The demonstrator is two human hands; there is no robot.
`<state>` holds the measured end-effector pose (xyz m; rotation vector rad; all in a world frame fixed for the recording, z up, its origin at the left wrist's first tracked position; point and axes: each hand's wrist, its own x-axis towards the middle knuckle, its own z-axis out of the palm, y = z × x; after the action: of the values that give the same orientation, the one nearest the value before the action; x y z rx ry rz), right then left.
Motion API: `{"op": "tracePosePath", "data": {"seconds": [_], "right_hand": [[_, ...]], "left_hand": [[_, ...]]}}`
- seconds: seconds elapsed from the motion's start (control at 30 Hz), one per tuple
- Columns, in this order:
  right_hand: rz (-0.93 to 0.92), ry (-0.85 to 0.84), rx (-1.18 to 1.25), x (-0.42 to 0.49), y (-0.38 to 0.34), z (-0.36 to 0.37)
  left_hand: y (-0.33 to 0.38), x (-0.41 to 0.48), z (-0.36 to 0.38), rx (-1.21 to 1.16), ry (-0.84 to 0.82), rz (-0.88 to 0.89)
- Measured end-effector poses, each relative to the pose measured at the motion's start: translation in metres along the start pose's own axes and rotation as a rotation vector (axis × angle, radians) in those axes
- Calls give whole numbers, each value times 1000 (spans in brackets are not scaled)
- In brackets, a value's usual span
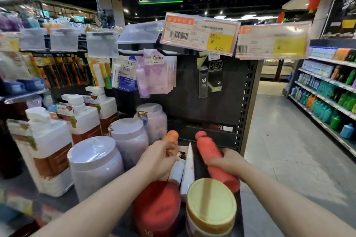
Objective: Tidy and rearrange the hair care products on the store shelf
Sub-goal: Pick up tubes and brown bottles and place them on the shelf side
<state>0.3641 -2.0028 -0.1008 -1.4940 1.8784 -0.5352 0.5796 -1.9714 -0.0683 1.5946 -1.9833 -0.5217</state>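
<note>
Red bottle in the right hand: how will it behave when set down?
Stood upright, the red bottle probably tips easily: it is tall and slim. Laid flat, its round body would likely roll. Matte-looking surface: probably not slippery.

Single view: head-worn wide-angle camera, high above shelf end, facing forward and down.

Both forearms enter from bottom edge. Left hand (158, 158) grips orange round-capped bottle (170, 136); right hand (227, 161) grips coral-red round-capped bottle (210, 152). Both low centre, near lens.

Nearest lens, bottom centre: gold-lidded round jar (211, 196), red domed-lid tub (157, 204).

Black perforated metal end panel (221, 106) faces camera mid-frame. Orange-bordered price cards in clear sleeves (200, 32) hang above it.

Grey tiled aisle floor (279, 140) recedes right toward far shelving of green and blue bottles (327, 98). Frame edges bent and blurred.
</note>
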Motion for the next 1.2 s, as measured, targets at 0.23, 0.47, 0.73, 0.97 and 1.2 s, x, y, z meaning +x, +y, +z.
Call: {"op": "tracePosePath", "data": {"seconds": [0.23, 0.47, 0.73, 0.97, 1.2], "right_hand": [[-285, 173, -430, -10, -33, 7], [-379, 219, -712, -12, -72, 32], [-185, 201, -442, 6, -73, 31], [-304, 105, 366, 4, -72, 6], [-371, -198, 709, -20, -94, 7]], "left_hand": [[11, 5, 10, 125, 53, 18], [8, 4, 8, 123, 61, 16], [-1, -5, -6, 69, 83, -37], [9, -2, -5, -175, 92, -91], [7, 1, -4, -685, 212, -123]]}}
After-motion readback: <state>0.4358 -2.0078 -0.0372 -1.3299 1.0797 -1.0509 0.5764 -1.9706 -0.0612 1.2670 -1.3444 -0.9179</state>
